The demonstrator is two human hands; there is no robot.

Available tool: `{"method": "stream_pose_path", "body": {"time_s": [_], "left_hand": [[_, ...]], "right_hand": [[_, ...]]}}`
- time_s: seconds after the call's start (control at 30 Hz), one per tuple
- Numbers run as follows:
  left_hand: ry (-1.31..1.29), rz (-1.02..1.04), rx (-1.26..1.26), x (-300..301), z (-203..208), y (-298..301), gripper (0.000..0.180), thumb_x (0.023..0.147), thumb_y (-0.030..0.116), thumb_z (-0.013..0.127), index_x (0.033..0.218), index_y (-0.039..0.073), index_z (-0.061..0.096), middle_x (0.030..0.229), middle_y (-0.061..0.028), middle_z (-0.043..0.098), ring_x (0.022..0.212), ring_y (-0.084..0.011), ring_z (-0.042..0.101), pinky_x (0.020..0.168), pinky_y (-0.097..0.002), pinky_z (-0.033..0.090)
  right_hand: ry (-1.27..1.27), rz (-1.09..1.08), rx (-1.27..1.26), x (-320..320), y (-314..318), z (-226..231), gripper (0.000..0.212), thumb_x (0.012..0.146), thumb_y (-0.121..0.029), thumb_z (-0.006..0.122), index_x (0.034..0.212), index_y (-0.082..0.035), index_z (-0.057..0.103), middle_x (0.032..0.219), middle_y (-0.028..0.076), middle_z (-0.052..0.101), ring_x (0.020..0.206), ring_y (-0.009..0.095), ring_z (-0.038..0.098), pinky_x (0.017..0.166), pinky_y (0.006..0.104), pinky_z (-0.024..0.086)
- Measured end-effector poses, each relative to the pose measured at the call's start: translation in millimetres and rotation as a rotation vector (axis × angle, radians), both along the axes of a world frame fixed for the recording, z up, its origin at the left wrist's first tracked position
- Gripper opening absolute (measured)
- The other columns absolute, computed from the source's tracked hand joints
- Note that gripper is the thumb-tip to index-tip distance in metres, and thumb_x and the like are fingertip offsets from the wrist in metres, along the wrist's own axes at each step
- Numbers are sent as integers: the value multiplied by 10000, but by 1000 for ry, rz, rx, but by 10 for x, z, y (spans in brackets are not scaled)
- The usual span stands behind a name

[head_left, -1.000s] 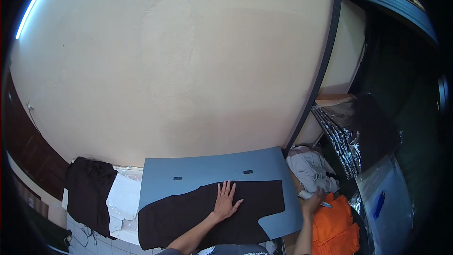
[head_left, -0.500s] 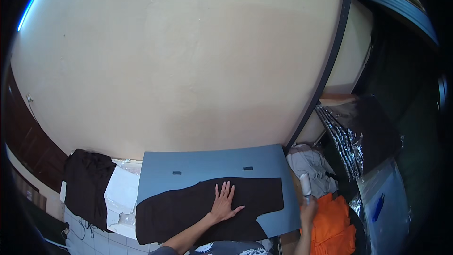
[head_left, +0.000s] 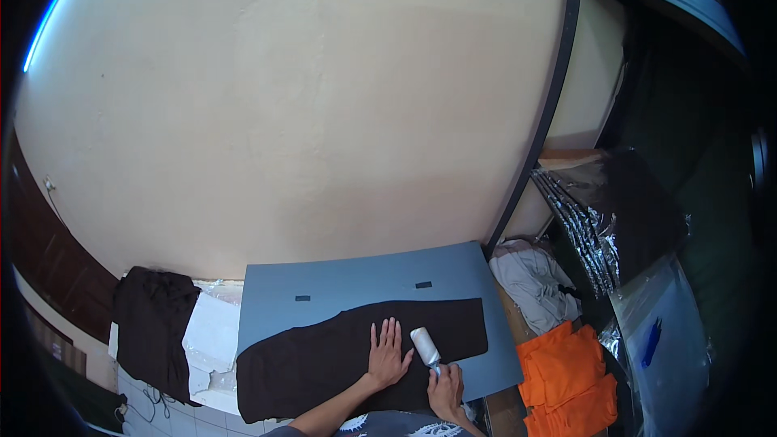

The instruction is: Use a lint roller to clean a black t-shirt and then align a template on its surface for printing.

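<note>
dark garment [head_left: 316, 360]: lies flat across the blue-grey board [head_left: 364, 279], its right end short of the board's right edge.
feel: probably light, soft and limp, likely to wrinkle or slide if pushed; best kept flat under a palm, or lifted by two far-apart edges.
roller [head_left: 424, 345]: white head above the garment, tilted; whether it touches the cloth, i cannot tell. looks light and stiff, best held by its handle.
left hand [head_left: 389, 356]: pressed flat on the garment, palm down, grasping nothing.
right hand [head_left: 445, 388]: closed around the roller's handle, just beside the left hand but apart from it.
right side: folded orange cloth [head_left: 562, 372] near the board, crumpled grey cloth [head_left: 534, 287] beyond it.
change: half a second ago the roller was off the board's right edge, by the orange cloth; now it is over the garment. the left hand has stayed on the garment.
</note>
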State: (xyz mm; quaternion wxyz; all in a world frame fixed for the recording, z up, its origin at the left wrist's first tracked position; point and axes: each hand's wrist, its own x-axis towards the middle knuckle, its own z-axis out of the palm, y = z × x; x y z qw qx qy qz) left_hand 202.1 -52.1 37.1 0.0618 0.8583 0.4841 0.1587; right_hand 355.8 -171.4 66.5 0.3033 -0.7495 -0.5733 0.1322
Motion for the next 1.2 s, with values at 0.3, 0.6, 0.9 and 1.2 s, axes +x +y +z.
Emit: {"method": "stream_pose_path", "body": {"time_s": [0.3,0.6,0.9,1.2], "left_hand": [[6,-14,16,-41,47,1,818,1006,501,515,1549,-83,334,1624,-281,314,1550,-404,232,1263,-606,63],[-228,-80,32,-14,128,439,686,1003,298,566,1505,-126,369,1599,-306,332,1537,-434,243,1271,-586,98],[75,-44,48,-13,-113,546,783,974,412,502,1539,-107,346,1645,-260,306,1571,-374,207,1273,-590,62],[-10,-11,48,-30,6,561,766,1025,456,480,1555,-77,331,1647,-223,323,1555,-341,263,1273,-577,82]], "right_hand": [[-123,-328,-17,798,115,2,205,957,-135,632,966,69,657,990,255,587,958,438,599,829,534,478],[64,-284,200,409,487,64,214,974,-159,642,975,52,610,945,239,563,897,440,583,797,534,453],[14,36,23,-325,931,-119,256,972,-219,655,964,30,597,970,220,585,887,433,648,723,549,525],[-102,-257,5,504,1064,-137,220,983,-189,626,1019,24,584,1020,227,607,936,446,656,767,572,527]]}}
